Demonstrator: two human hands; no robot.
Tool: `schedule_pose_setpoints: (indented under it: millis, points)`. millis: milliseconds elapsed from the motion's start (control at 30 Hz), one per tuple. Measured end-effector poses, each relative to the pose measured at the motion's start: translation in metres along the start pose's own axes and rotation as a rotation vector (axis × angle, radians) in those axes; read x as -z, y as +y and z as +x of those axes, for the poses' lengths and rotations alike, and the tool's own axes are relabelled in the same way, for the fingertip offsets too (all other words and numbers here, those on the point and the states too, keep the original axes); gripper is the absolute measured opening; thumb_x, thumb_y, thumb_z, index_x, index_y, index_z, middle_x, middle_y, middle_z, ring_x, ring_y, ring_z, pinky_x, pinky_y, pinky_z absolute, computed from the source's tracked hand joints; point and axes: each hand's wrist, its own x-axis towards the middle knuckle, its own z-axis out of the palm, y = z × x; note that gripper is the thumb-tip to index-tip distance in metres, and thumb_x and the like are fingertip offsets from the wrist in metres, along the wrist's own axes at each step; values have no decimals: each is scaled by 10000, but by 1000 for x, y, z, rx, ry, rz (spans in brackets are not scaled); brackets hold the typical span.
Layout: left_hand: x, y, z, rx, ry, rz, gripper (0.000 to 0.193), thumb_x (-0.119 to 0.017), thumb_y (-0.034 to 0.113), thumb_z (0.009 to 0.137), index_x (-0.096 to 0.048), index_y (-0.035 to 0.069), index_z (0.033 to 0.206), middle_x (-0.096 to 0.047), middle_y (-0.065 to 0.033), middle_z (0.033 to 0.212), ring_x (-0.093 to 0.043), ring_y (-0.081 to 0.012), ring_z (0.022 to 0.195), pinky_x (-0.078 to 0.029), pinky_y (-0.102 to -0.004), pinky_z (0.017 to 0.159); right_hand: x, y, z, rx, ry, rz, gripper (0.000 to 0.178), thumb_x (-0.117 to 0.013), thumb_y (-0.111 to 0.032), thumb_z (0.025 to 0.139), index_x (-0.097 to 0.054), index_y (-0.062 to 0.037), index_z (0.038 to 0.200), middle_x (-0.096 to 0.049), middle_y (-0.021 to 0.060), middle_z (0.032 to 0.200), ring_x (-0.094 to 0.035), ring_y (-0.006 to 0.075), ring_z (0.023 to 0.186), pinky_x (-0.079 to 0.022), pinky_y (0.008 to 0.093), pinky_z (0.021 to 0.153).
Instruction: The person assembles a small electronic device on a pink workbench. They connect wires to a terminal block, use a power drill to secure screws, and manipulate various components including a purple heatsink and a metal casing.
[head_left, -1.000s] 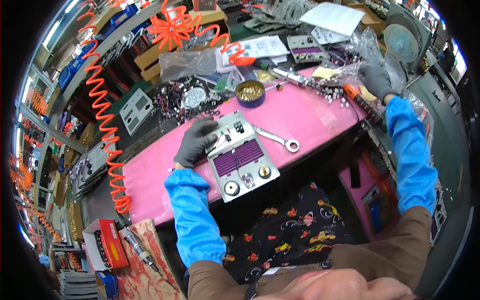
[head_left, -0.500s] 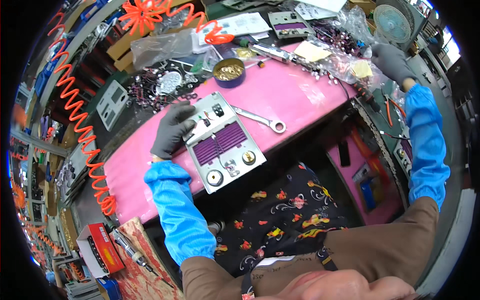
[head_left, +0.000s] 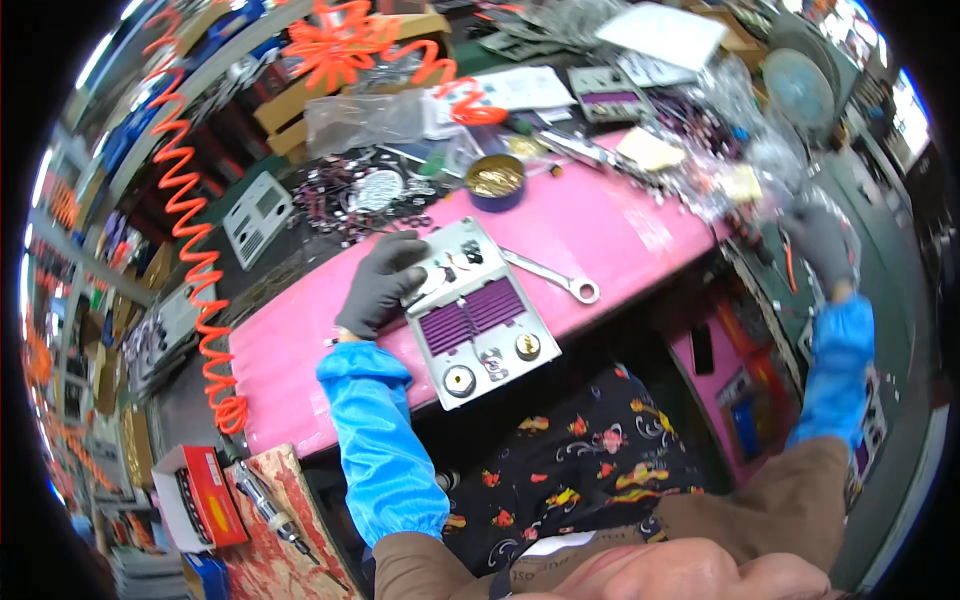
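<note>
My left hand (head_left: 383,283), in a grey glove and blue sleeve, rests flat on the upper left corner of a grey metal panel (head_left: 478,315) with a purple ribbed grille and two round knobs. The panel lies on a pink table (head_left: 620,225), its lower end past the near edge. A steel spanner (head_left: 555,277) lies just right of the panel. My right hand (head_left: 822,243), also gloved in grey, is far out to the right beyond the table's end, beside crumpled clear plastic bags (head_left: 745,165); whether it grips anything is unclear.
A round tin of brass parts (head_left: 495,180) stands behind the panel. An orange coiled air hose (head_left: 195,250) hangs down the left side. Small dark parts (head_left: 345,195), another grey panel (head_left: 258,217) and papers crowd the back. A red box (head_left: 200,497) sits low left.
My right hand has swung from the table's right end out past its edge and lower. The view has shifted with my head. My left hand stays on the panel.
</note>
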Motion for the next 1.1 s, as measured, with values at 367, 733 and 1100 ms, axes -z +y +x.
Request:
schedule_pose_setpoints:
  millis: [367,733,1100]
  points:
    - [4,-16,4,-37,-20,-19,374,-759,92,813,-679,20,1172,-608,-97,1263,-613,-204,1114,-496,-320,970,-6,-201,-34,183,-414,984,196,-602,-230,946,-622,-36,921,-590,15,738,-552,75,614,-419,227,533]
    - [-9,4,7,-74,-24,150,273,-736,92,809,-728,54,1079,-531,-112,1311,-542,-222,1214,-470,-338,1004,-117,-413,39,703,-884,1317,240,-660,-204,916,-670,-16,1065,-640,18,855,-594,80,712,-501,235,642]
    - [-20,2,11,-150,67,419,182,-751,162,803,-764,71,959,-635,-113,1139,-622,-232,1064,-517,-340,909,-147,-404,41,541,-984,1462,270,-651,-228,939,-676,-15,1104,-678,26,883,-626,72,695,-512,207,609]
